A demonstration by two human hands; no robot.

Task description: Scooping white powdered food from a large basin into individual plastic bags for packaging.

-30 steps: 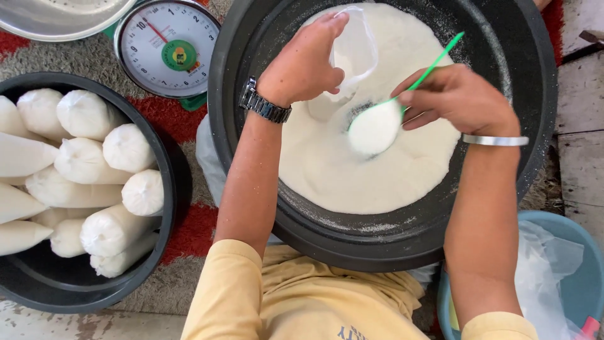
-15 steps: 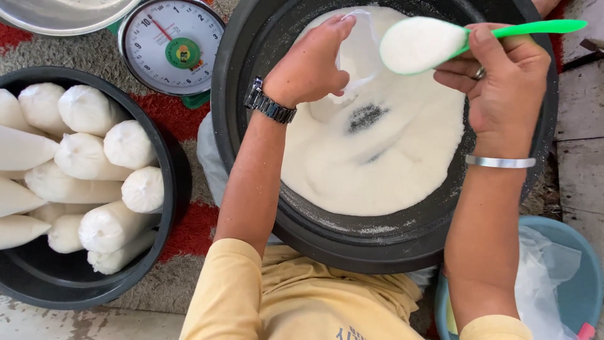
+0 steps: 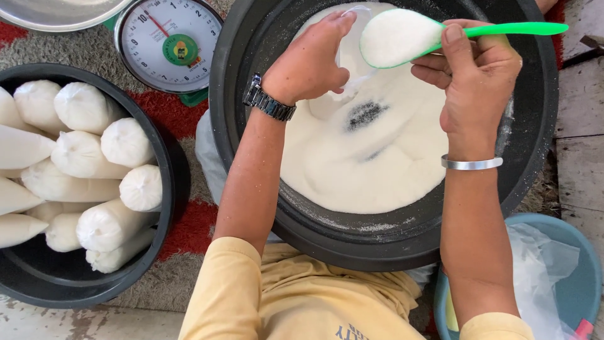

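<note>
Over a big black basin (image 3: 251,126) of white powder (image 3: 377,157), our left hand (image 3: 311,60) pinches a clear bag (image 3: 352,38) open beneath the heaped green scoop (image 3: 402,38) our right hand (image 3: 475,75) grips, keeping spills inside.

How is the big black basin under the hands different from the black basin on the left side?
The big black basin holds loose white powder, while the left black basin holds filled, closed white bags. The big basin looks wider and is cut by the top edge; the left one is cut by the left edge. Both hands work over the big basin, none over the left one. Both are round and dark.
</note>
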